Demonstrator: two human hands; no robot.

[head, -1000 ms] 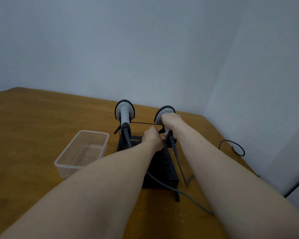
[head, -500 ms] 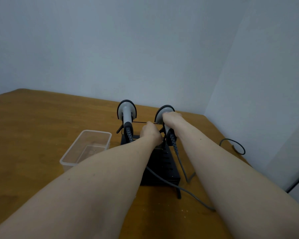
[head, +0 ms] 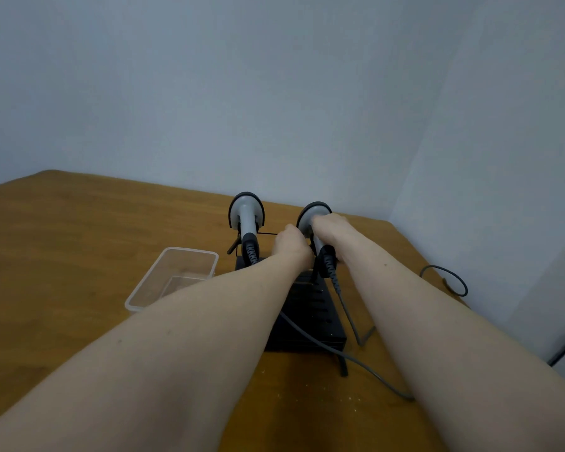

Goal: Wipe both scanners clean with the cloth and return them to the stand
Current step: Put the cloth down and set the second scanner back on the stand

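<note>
Two grey-and-black scanners stand upright in a black stand on the wooden table. The left scanner sits in its holder untouched, its coiled cable hanging down. My right hand grips the right scanner over its head from the right. My left hand is curled round the same scanner's neck from the left, just above its black handle. No cloth shows in this view.
A clear plastic container lies left of the stand. Grey cables trail from the stand toward me, and a dark cable loop lies near the right wall. The table's far corner meets the walls behind the stand.
My left hand has slid a little higher along the right scanner, closer to its head. My right hand stays on the head.
</note>
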